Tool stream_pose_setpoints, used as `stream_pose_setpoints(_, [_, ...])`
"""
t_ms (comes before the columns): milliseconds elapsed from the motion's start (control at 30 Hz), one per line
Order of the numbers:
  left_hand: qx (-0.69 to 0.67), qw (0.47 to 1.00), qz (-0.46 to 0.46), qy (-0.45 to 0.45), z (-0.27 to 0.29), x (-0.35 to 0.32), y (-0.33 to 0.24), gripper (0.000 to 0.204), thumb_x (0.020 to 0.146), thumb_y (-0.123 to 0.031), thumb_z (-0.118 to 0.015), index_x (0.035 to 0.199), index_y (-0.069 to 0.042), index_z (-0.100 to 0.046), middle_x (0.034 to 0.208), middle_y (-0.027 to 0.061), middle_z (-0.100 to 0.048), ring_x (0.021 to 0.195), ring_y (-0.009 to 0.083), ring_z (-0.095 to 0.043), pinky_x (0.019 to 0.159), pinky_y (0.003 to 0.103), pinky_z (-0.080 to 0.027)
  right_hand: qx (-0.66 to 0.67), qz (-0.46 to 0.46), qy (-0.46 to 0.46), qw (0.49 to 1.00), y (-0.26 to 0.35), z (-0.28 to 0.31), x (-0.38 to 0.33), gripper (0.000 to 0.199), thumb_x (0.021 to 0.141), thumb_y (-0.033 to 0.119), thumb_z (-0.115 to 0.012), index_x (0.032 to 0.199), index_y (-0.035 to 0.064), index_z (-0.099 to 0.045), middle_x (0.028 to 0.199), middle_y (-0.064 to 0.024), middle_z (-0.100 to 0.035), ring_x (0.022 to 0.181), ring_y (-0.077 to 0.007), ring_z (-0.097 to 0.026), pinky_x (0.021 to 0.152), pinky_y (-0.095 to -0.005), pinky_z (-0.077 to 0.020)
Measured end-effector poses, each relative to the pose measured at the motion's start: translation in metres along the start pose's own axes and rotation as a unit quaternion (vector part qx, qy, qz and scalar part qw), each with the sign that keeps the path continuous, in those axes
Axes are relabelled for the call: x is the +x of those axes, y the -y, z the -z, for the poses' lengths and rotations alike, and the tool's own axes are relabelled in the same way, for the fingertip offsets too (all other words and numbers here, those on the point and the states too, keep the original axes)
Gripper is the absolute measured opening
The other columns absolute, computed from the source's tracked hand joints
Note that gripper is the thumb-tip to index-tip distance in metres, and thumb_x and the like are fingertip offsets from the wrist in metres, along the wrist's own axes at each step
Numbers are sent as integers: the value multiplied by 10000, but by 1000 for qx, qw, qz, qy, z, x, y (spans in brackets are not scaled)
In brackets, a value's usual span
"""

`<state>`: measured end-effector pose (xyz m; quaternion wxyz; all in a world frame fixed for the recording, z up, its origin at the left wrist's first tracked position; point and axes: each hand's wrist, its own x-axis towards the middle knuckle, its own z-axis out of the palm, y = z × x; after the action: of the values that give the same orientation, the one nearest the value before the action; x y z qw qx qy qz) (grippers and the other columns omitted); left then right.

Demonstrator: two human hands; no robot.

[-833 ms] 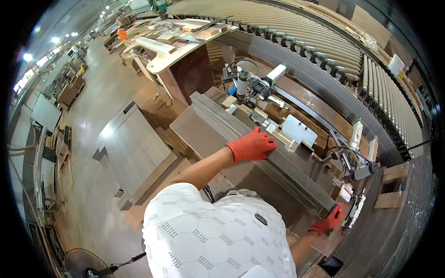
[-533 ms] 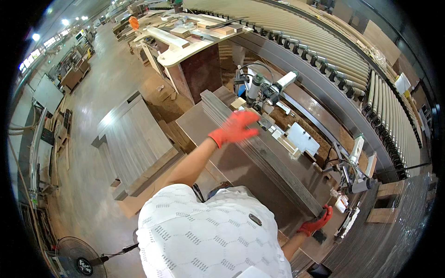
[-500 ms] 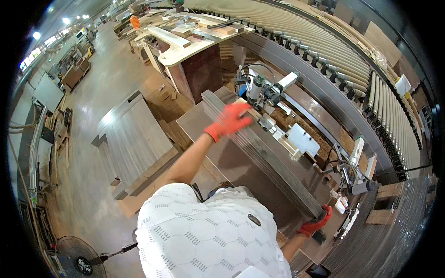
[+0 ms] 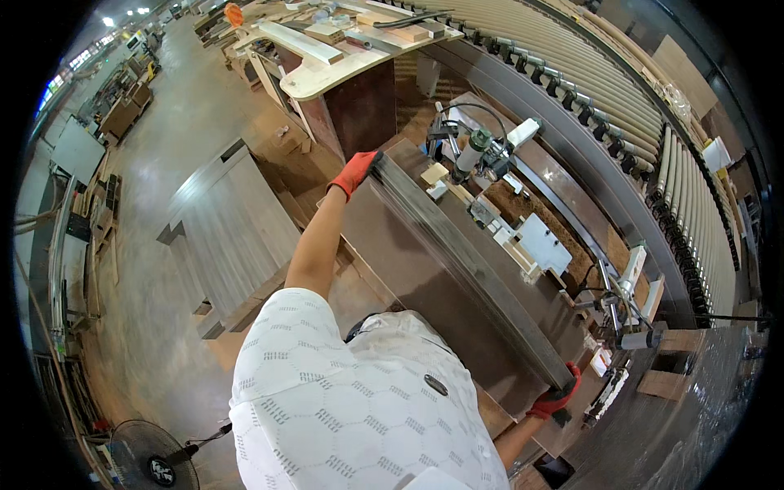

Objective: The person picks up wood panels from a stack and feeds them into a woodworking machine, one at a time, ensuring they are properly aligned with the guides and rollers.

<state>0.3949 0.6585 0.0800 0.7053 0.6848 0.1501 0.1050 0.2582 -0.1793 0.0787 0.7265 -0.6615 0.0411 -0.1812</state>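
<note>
Both gloved hands are gripping one long dark panel: the left hand (image 4: 354,171) is closing round its far end, the right hand (image 4: 556,399) round its near end. That panel (image 4: 465,265) is lying along the brown worktable (image 4: 392,245), beside the clamp fixtures (image 4: 478,155). Lifting seems barely started; a stack of grey boards (image 4: 233,224) is sitting on the floor to the left.

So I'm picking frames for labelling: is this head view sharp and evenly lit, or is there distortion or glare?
Head view: sharp at centre, left hand and right hand crisp on the panel; strong fisheye bend in the rollers, black rim all round; floor glare at upper left; no clear motion blur.
</note>
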Motion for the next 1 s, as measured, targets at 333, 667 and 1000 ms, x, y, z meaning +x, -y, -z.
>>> stream_pose_setpoints(333, [-59, 974, -202, -86, -10, 29, 34, 241, 1026, -172, -616, 1094, -12, -782, 1031, 101, -794, 972, 186, -727, 898, 328, -556, 56, -22, -28, 998, -20, -6, 5, 504, 1097, 415, -496, 1341, 26, -705, 1286, -132, -725, 1200, -295, -680, 1083, -456, -507])
stream_pose_setpoints(667, [-190, 974, -92, -87, -26, 25, 34, 294, 1036, -213, -569, 1054, -4, -775, 1043, 115, -795, 939, 224, -741, 860, 359, -576, -18, 24, -10, 999, -17, -7, -1, 542, 1108, 432, -451, 1369, 23, -692, 1281, -136, -735, 1207, -299, -682, 1070, -463, -519])
stream_pose_setpoints(1000, [-374, 866, -39, -330, 19, 33, 136, 283, 1015, -426, -628, 871, -187, -578, 828, -31, -560, 805, 154, -529, 822, 355, -462, 54, -4, -150, 987, -138, 30, 13, 549, 1094, 470, -558, 1424, 37, -620, 1397, -167, -683, 1296, -360, -631, 1134, -534, -475])
